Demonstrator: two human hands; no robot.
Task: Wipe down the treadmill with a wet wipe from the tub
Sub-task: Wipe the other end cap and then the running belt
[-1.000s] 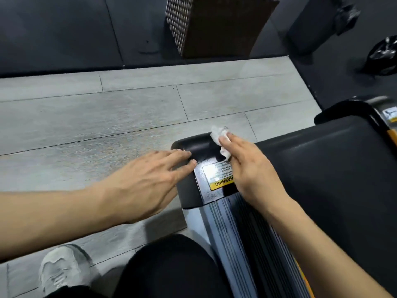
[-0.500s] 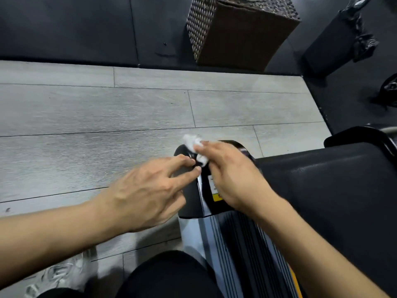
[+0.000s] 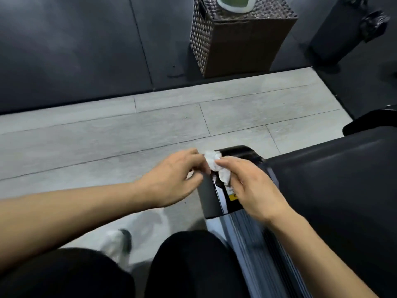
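The crumpled white wet wipe (image 3: 216,166) hangs just above the black rear end cap of the treadmill (image 3: 240,152). My right hand (image 3: 251,190) grips its lower part. My left hand (image 3: 171,179) pinches its upper left edge with fingertips. Both hands are lifted off the end cap. The treadmill's dark belt (image 3: 335,190) fills the right side, and its ribbed side rail (image 3: 253,244) runs toward me. A yellow warning label (image 3: 233,195) is partly hidden by my right hand. A green-and-white tub (image 3: 235,4) stands on the wicker box at the top edge.
A brown wicker box (image 3: 242,37) stands on the black mat at the back. A black bin with a bag (image 3: 343,29) is at the top right. Grey plank floor (image 3: 107,136) lies left of the treadmill. My knees (image 3: 189,265) and a white shoe (image 3: 117,244) are below.
My right hand lifted the wipe off the end cap. My left hand left the cap's edge and took hold of the wipe. The camera tilted up, showing the tub.
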